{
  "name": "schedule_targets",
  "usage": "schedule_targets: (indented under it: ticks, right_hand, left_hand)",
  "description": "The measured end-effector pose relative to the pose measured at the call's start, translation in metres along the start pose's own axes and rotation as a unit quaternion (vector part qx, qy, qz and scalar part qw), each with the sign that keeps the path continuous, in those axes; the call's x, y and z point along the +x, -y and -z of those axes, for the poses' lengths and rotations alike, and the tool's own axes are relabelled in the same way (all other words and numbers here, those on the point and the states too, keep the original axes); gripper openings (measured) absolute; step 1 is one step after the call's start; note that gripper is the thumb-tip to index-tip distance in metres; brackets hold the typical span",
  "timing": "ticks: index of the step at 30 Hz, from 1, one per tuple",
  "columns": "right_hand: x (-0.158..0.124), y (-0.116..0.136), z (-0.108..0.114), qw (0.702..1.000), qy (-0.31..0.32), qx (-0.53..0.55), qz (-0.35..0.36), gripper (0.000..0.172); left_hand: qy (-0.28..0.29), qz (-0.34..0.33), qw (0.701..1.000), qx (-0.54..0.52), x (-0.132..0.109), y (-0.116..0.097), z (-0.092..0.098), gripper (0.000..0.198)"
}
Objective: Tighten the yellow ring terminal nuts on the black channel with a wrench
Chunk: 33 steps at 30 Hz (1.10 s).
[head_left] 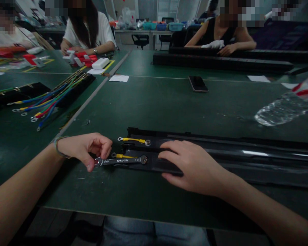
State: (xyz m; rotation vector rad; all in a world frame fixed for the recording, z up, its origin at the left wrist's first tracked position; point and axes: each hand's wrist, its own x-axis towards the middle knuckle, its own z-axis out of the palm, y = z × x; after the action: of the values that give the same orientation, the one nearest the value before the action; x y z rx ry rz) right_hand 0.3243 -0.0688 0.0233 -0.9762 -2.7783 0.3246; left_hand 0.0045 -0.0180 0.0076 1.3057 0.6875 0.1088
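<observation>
A metal combination wrench lies nearly level, its right end on the fastener at the end of a yellow wire lead. My left hand is at the wrench's left end, thumb against it and the other fingers curled close. My right hand rests with spread fingers on the long black channels, right of the wrench. A second yellow lead with ring terminals is fixed by a fastener in the farther channel. My right palm hides part of the channels.
A bundle of coloured wires with ring terminals lies on black strips at left. A phone and a plastic bottle are beyond the channels. Co-workers sit across the green table, one behind long black rails.
</observation>
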Motion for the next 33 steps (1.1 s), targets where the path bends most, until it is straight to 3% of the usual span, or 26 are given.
schedule_targets:
  ticks: [6, 10, 13, 19, 27, 33]
  right_hand:
    - [0.001, 0.0, 0.0, 1.0, -0.003, 0.001, 0.0, 0.03]
    - [0.001, 0.0, 0.0, 1.0, -0.004, 0.001, 0.0, 0.03]
    - [0.001, 0.0, 0.001, 1.0, -0.005, 0.002, -0.001, 0.03]
    - [0.001, 0.001, 0.002, 1.0, -0.006, 0.008, 0.002, 0.03]
    - [0.001, 0.0, 0.001, 1.0, -0.006, 0.009, 0.002, 0.03]
    - [0.001, 0.0, 0.002, 1.0, 0.002, 0.003, 0.001, 0.031]
  left_hand:
    - [-0.061, -0.056, 0.996, -0.019, -0.002, 0.001, 0.007, 0.023]
    - [-0.148, -0.089, 0.985, -0.015, 0.003, 0.004, 0.012, 0.019]
    - [-0.177, -0.107, 0.978, -0.023, 0.006, 0.007, 0.013, 0.022]
    - [-0.162, -0.111, 0.98, -0.044, 0.006, 0.006, 0.009, 0.028]
    - [-0.086, -0.06, 0.993, -0.057, 0.002, 0.003, 0.007, 0.038]
    - [-0.023, -0.072, 0.997, 0.024, 0.004, 0.001, 0.001, 0.039]
